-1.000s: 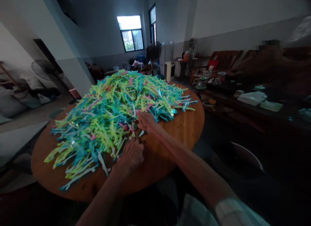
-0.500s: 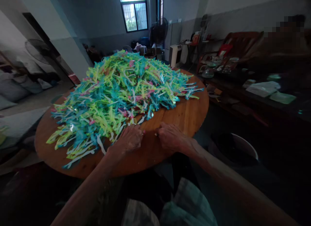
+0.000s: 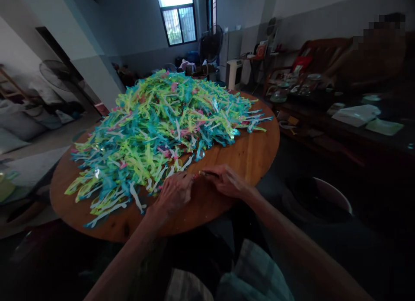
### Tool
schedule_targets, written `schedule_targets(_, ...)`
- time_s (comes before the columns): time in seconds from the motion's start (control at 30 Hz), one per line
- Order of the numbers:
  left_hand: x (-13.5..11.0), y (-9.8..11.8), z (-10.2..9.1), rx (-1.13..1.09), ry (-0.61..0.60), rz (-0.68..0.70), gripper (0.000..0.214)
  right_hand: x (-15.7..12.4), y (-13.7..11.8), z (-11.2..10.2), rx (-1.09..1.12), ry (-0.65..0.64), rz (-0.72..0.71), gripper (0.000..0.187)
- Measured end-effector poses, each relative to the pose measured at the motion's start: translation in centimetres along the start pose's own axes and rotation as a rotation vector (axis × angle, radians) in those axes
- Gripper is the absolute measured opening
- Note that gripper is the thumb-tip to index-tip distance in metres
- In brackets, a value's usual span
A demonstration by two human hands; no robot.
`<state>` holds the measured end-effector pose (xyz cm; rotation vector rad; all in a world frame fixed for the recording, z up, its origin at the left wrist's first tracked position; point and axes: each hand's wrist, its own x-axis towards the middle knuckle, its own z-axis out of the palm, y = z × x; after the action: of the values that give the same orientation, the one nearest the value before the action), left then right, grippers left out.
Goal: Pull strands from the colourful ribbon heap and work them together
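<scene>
A large heap of thin plastic strips (image 3: 155, 119), yellow-green, blue, white and pink, covers much of the round wooden table (image 3: 256, 150). My left hand (image 3: 177, 189) is closed low over the tabletop at the heap's near edge. A small pinkish bit (image 3: 195, 177) shows at its fingertips; the rest is hidden. Just to the right, my right hand (image 3: 228, 181) is closed round a slim dark thing with a pale tip (image 3: 207, 173), which points at the left fingertips. The two hands are close together but apart.
A pale-rimmed bucket (image 3: 333, 193) stands on the floor right of the table. Beyond it, a dark table (image 3: 324, 109) bears jars and a white plastic bag (image 3: 356, 115); a person (image 3: 372, 63) sits behind. Fans and a window (image 3: 180, 24) are farther back.
My right hand has turned, and the slim dark thing now shows, pointing left. The gap between the hands has narrowed. The heap looks unchanged; the view has shifted slightly.
</scene>
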<state>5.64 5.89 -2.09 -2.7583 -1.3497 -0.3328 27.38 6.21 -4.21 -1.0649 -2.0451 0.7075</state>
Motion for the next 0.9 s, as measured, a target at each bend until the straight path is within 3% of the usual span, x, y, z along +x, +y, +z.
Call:
schedule_targets(0.23, -0.3, 0.0, 0.8, -0.141, 0.137, 0.082, 0.022, -0.5, -0.3, -0.8, 0.336, -0.045, 0.101, 0.027)
schedule_targets(0.4, -0.2, 0.0, 0.9, -0.181, 0.150, 0.125, 0.023, -0.6, 0.1, -0.9, 0.486, -0.133, 0.171, 0.039)
schedule_targets(0.63, -0.4, 0.3, 0.8, -0.248, 0.212, 0.126, 0.020, -0.7, 0.7, -0.7, 0.510, -0.083, 0.221, 0.039)
schedule_targets(0.9, -0.3, 0.1, 1.0, -0.263, 0.185, 0.132, 0.022, -1.0, 0.7, -0.6, 0.464, -0.079, 0.220, 0.037)
